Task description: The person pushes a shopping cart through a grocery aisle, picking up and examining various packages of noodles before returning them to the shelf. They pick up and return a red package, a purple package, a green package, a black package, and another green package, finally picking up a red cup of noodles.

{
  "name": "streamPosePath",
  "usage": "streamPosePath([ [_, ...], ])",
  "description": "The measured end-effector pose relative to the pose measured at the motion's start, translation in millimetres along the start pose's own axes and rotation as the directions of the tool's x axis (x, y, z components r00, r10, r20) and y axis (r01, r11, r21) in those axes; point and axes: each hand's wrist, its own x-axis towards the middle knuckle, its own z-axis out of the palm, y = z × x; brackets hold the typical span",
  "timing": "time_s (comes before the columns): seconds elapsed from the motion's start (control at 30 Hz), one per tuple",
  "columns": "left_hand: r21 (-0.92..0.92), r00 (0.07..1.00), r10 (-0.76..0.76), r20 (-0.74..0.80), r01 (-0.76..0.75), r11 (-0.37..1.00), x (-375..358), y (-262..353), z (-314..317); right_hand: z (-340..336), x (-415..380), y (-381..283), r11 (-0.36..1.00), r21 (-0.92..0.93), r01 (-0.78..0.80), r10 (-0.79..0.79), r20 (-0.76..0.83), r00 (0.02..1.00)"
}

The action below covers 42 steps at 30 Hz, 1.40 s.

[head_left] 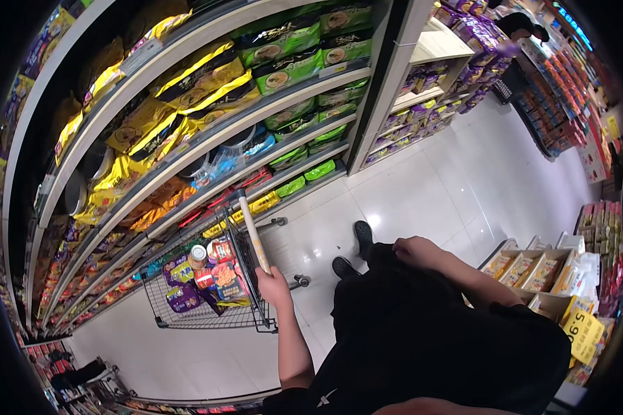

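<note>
My left hand [273,285] grips the pale handle bar [253,232] of a wire shopping cart [187,308]. The cart holds several packets and a can, in purple, red and orange wrappers. My right hand [415,250] rests closed against the hip of my black trousers, and whether it holds anything is hidden. My black shoes [362,235] stand on the white tiled floor just right of the cart.
Long shelves [208,131] of yellow, green and orange noodle packs run along the left. A display of boxed goods with a yellow price tag [583,335] stands at right. Purple-packed shelves [422,104] lie ahead, where a person in black [522,26] stands.
</note>
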Motion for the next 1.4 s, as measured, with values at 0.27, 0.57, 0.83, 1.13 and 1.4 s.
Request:
streamPosePath([
  [0.27, -0.005, 1.000, 0.023, -0.009, -0.023, 1.000, -40, 10, 9, -1, 10, 21, 0.989, -0.142, -0.048, 0.048, -0.005, 0.999],
  [0.57, 0.014, 0.996, 0.066, -0.054, -0.065, 0.998, -67, 30, 41, -1, -2, 69, 0.989, -0.057, 0.135, -0.124, 0.169, 0.978],
  [0.83, 0.154, 0.976, 0.167, -0.141, -0.145, 0.977, -91, 86, 59, -80, -20, 176, 0.999, -0.029, -0.030, 0.026, -0.119, 0.993],
  [1.13, 0.021, 0.999, 0.008, 0.040, -0.009, 1.000, -102, 119, 87, -131, -47, 305, 0.990, 0.117, -0.079, 0.111, -0.307, 0.945],
  [1.4, 0.124, 0.999, -0.010, 0.051, 0.003, 0.992, -109, 138, 125, -162, -24, 344, 0.997, 0.056, -0.053, 0.066, -0.275, 0.959],
])
